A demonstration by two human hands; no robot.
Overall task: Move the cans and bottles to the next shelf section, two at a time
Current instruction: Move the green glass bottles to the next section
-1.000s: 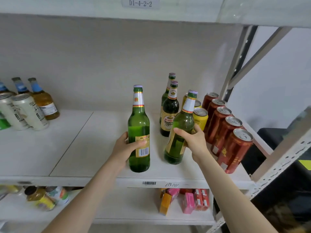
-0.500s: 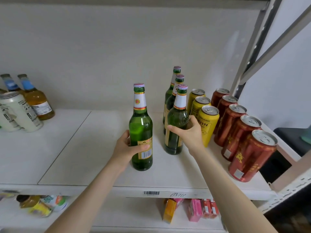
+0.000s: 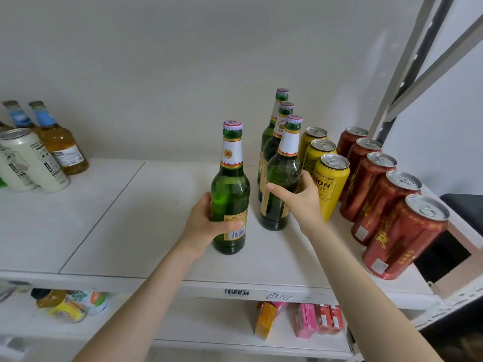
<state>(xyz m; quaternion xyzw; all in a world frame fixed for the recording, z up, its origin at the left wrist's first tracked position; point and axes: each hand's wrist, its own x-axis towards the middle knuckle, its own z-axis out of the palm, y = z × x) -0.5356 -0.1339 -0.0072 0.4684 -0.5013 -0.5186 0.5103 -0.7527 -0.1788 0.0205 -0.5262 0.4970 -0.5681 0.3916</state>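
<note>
Two green bottles are in my hands right now, both standing upright on the white shelf (image 3: 146,231). My left hand (image 3: 202,226) is wrapped around the lower body of the front green bottle (image 3: 230,205), thumb across the gold label by the barcode. That one has a white neck label with a red character on a gold disc and a pinkish cap. My right hand (image 3: 300,202) is curled around the second green bottle (image 3: 281,178), fingers round the far side and thumb on the near side, so it's a closed grip too. This bottle sits at the front of a short row, with two more green bottles (image 3: 274,142) lined up right behind it; the writing on their neck labels is too small for me to read.

Just right of that row are three yellow cans (image 3: 329,184); the nearest shows "RON" and "EER", the rest hidden behind my hand. Further right is a row of five red cans (image 3: 400,236) with gold script I can't make out.

Way over left, well apart, are white cans (image 3: 34,160) and amber bottles (image 3: 60,147) with blue neck labels. The shelf edge has a barcode sticker (image 3: 236,292) and a handwritten scrawl, maybe "B3711". Below, there are pink and orange boxes (image 3: 311,320).
</note>
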